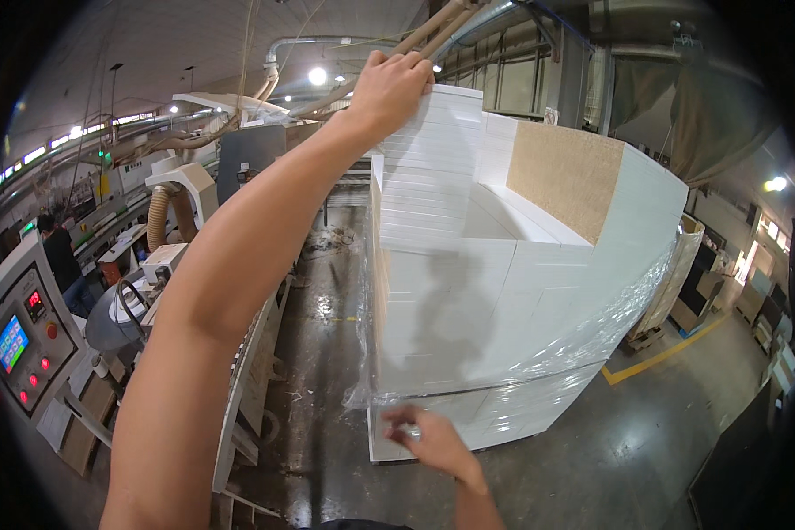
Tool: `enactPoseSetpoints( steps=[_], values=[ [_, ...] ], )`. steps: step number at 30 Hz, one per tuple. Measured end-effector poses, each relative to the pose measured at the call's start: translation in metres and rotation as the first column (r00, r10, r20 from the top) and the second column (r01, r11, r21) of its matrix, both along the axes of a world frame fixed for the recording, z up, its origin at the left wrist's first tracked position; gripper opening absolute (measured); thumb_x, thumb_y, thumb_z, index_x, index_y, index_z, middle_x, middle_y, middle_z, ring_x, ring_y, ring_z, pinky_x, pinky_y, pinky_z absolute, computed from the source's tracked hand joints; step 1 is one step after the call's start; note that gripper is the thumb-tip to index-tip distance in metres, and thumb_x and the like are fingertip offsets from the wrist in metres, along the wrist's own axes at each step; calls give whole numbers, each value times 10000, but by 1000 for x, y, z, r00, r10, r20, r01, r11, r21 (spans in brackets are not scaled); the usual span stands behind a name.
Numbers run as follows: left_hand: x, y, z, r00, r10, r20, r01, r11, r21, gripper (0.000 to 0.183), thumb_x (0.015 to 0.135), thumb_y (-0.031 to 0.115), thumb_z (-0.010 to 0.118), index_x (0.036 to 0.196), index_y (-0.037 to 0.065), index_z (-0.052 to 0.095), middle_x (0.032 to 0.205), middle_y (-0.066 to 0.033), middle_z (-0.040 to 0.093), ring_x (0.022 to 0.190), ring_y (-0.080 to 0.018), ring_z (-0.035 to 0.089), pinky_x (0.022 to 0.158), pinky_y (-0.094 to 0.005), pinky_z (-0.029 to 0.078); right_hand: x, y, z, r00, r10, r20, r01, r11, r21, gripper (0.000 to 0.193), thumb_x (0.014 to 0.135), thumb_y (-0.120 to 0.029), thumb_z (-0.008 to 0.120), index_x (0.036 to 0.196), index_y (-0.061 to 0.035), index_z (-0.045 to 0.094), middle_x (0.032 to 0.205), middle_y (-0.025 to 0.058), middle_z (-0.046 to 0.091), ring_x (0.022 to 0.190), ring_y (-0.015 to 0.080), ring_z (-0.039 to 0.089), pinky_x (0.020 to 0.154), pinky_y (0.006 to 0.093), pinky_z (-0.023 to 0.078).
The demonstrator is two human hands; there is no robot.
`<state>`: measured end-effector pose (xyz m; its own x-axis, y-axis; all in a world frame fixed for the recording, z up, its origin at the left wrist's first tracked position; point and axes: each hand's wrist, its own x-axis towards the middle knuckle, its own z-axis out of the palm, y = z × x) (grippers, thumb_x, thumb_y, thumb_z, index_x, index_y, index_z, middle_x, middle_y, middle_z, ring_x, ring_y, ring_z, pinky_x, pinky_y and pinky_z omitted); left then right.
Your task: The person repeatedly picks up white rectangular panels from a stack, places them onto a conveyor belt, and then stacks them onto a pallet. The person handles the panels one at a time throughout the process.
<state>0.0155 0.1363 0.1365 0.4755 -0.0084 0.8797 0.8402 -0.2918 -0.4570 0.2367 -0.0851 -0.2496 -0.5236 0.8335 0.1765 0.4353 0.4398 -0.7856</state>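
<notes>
- My left hand [394, 87] is up high, fingers hooked over the top left corner of a tall column of thin, flat white boards [428, 181]. Can't tell if it's clamped on one board or just resting there.
- That column stands right in front of me, on the near left part of a big, pale white block of stacked boards [543, 291].
- My right hand [428, 442] is down low in front of the block, fingers loosely curled, thumb apart, nothing visible in it. Can't tell if it's touching the block.
- Tip: with an arm stretched that high, I'd keep the pull gentle and level, since a tall column could slide.
- Also, mind the crinkled clear plastic film [583, 340] around the lower block; it'd probably snag fingers.
</notes>
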Motion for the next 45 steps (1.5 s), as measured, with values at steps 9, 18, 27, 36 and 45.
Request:
enactPoseSetpoints(
  steps=[9,18,27,36,45],
  values=[
    [-23,-62,9,987,127,-101,-124,992,32,141,965,140,670,1083,77,625,1109,-93,676,1124,-275,671,1003,-430,441,-53,-49,143,862,252,-441,-162,959,231,282,1015,-225,742,1205,-19,720,1104,67,770,1021,147,707,943,317,544],
    [-143,-281,-9,974,201,-107,-163,944,288,216,931,165,755,1131,143,677,1035,-49,688,965,-264,690,830,-411,529,-55,31,265,494,289,-820,-260,949,177,949,1059,-615,511,1622,85,206,1534,296,506,1327,411,604,1082,515,514],
    [-248,-499,-166,903,203,378,-151,975,-161,322,958,89,727,1274,66,672,1264,-89,715,1148,-194,696,890,-365,573,-164,33,291,268,400,-877,-579,794,186,630,1057,-398,588,1495,36,457,1408,249,598,1326,359,597,1155,555,464],
    [-200,-683,-470,-549,-97,830,282,913,294,719,919,56,745,1552,-16,412,1387,-166,641,1266,-234,635,1107,-369,500,-288,-110,-31,635,304,-710,-607,765,-215,712,899,96,685,1542,-60,422,1381,112,596,1218,218,610,960,367,561],
    [-189,-808,-634,-773,-55,632,-54,998,21,566,1003,39,648,1541,10,475,1487,-137,583,1318,-217,590,1108,-342,475,-417,-189,-228,941,182,-284,-324,249,-913,330,1003,-106,682,1297,-28,553,1098,78,663,939,201,696,816,397,627]
  ],
)
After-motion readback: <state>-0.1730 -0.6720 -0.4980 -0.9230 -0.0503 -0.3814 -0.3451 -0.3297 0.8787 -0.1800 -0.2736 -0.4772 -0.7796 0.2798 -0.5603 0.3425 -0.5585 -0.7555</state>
